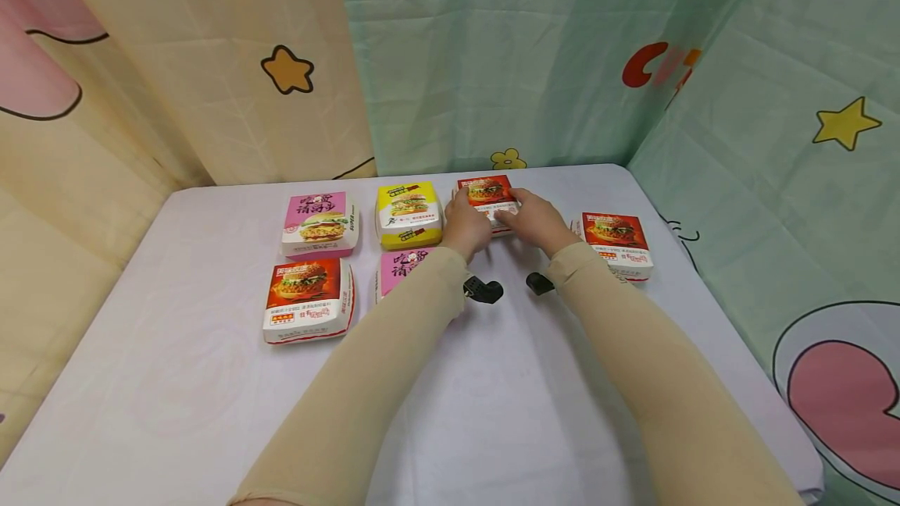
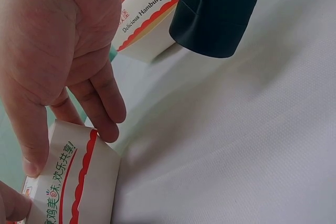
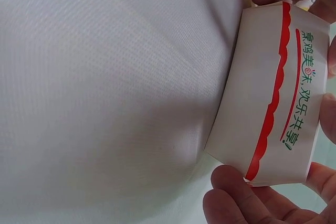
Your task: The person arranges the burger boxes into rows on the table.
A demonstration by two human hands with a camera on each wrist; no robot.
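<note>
The white table [image 1: 176, 381] takes much of the head view. Near its far edge, around one o'clock, there is a burger box [image 1: 487, 195], held between two hands: the left hand [image 1: 466, 226] grips its nine o'clock side, the right hand [image 1: 540, 221] its three o'clock side, both spread about as wide as the box. A yellow box [image 1: 409, 213] is just beside at nine o'clock. The held box has a red top with a burger picture, a white front, a scalloped red line and small green letters.
</note>
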